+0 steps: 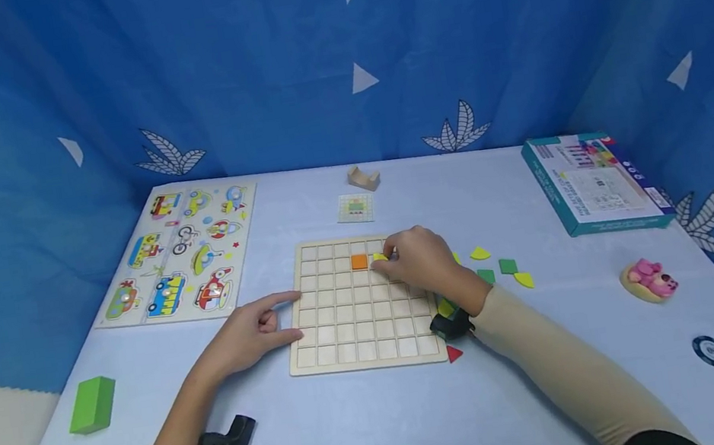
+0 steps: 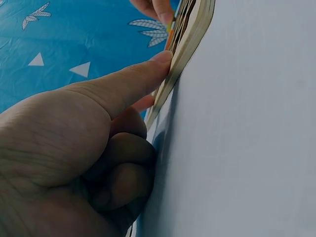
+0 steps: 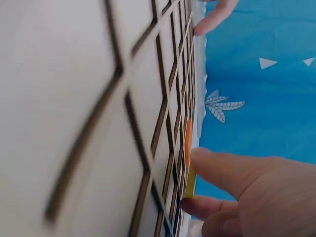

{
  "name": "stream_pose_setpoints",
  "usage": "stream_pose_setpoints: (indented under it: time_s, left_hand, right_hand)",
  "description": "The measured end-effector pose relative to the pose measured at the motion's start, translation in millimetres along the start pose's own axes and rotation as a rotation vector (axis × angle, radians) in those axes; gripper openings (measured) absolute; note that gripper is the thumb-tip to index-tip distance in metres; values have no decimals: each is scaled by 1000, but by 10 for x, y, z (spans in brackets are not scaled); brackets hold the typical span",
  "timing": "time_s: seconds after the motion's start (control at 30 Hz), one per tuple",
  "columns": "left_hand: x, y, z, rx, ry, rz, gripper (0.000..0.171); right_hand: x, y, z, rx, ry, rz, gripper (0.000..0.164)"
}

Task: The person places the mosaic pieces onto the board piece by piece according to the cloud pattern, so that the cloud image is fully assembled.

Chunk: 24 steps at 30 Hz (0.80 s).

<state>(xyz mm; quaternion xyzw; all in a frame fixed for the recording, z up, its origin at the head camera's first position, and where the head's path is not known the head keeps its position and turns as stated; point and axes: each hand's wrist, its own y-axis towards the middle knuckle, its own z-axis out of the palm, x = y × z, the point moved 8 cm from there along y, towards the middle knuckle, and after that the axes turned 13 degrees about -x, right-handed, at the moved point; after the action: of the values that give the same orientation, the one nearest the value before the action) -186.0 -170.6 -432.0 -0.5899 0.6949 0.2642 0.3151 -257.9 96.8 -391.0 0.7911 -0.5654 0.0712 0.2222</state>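
Observation:
A wooden grid board (image 1: pixel 346 332) lies flat at the middle of the table. My left hand (image 1: pixel 246 339) touches its left edge with an outstretched index finger and thumb; the other fingers are folded in. Over the board's upper part, my right hand (image 1: pixel 420 255) pinches a small yellow piece (image 3: pixel 190 183) between thumb and finger, its shape mostly hidden. An orange square tile (image 1: pixel 359 261) sits in a grid cell just left of that piece. Yellow quarter-round pieces (image 1: pixel 480 253) and green square tiles (image 1: pixel 507 266) lie right of the board, some partly behind the right wrist.
A red triangle (image 1: pixel 454 353) lies by the board's lower right corner. Behind the board are a pattern card (image 1: pixel 355 208) and a wooden holder (image 1: pixel 364 178). A vehicle puzzle (image 1: pixel 179 260) and green block (image 1: pixel 93 405) stand left; a box (image 1: pixel 600 182), pink figurine (image 1: pixel 650 280) and round disc (image 1: pixel 712 351) right.

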Motion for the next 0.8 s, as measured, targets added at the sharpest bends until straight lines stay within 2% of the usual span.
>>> stream_pose_setpoints:
  time_s: [0.13, 0.43, 0.8]
  left_hand:
    - [-4, 5, 3, -17, 10, -1, 64]
    - [-8, 20, 40, -24, 23, -3, 65]
    - [6, 13, 19, -23, 36, -13, 65]
  right_hand:
    - [20, 11, 40, -12, -2, 20, 34]
    - [63, 16, 36, -49, -92, -9, 32]
    - [-11, -30, 76, -28, 31, 13, 28]
